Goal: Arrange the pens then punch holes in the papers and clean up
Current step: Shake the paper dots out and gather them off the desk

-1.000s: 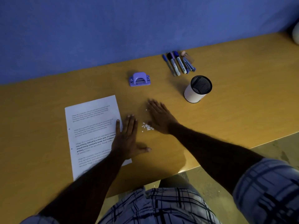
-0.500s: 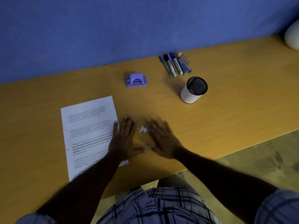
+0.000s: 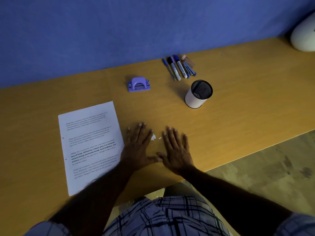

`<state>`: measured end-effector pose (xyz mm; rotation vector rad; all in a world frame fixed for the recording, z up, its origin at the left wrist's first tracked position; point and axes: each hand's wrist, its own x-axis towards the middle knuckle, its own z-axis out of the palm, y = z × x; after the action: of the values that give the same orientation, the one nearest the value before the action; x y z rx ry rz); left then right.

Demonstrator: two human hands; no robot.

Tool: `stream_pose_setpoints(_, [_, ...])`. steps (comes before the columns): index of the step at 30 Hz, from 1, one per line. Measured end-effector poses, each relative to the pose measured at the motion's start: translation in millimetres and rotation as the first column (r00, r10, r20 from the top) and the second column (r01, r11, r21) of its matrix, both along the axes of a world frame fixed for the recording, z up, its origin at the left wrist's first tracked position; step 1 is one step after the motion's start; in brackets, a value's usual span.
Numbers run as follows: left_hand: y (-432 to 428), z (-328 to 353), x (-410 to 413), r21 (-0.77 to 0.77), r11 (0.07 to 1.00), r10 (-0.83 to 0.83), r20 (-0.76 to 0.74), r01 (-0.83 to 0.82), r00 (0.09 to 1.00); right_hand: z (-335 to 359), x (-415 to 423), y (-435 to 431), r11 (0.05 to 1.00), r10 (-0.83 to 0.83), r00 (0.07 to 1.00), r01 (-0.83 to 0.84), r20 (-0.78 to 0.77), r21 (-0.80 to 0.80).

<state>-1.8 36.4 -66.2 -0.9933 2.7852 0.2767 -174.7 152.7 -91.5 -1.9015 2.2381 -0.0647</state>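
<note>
A small heap of white punch scraps (image 3: 154, 137) lies on the wooden desk (image 3: 238, 116), between my two hands. My left hand (image 3: 139, 147) rests flat, palm down, with its edge beside the printed paper (image 3: 90, 143). My right hand (image 3: 176, 149) also lies flat, just right of the scraps, thumb tips nearly meeting. Neither hand holds anything. The purple hole punch (image 3: 139, 84) stands farther back. Several pens and markers (image 3: 177, 68) lie side by side near the wall.
A white cup with a black mesh insert (image 3: 198, 94) stands right of the middle. A small blue stapler (image 3: 189, 69) lies beside the pens. A white rounded object (image 3: 303, 37) sits at the far right. The desk's front edge runs just behind my wrists.
My right hand has swept toward me and to the left, pushing the scraps into a tighter heap next to my left hand. The left hand has hardly moved.
</note>
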Motion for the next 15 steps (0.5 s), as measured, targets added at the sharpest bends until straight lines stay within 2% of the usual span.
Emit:
stream_pose_setpoints(3, [-2.3,3.3,2.3,-0.006,1.0,-0.021,-0.004,0.021,1.0,-0.5,-0.8,-1.5,0.999,0.041,0.999,-0.041,0.003,0.019])
stream_pose_setpoints(6, [-2.6,6.7,5.5,0.014,0.999,0.028,0.005,-0.028,1.0,1.1,-5.1,-6.9,0.996,0.085,0.996,-0.085,0.013,0.04])
stream_pose_setpoints(11, [-3.4,16.2,10.7,0.027,0.999,0.048,-0.06,-0.047,0.997,17.0,-17.8,-30.8,0.961,0.263,0.965,-0.264,0.021,0.082])
stream_pose_setpoints(15, [-8.4,19.1,13.8,0.03,0.997,0.073,-0.114,-0.07,0.991,32.7,-25.0,-53.1,0.981,0.192,0.975,-0.194,0.112,0.008])
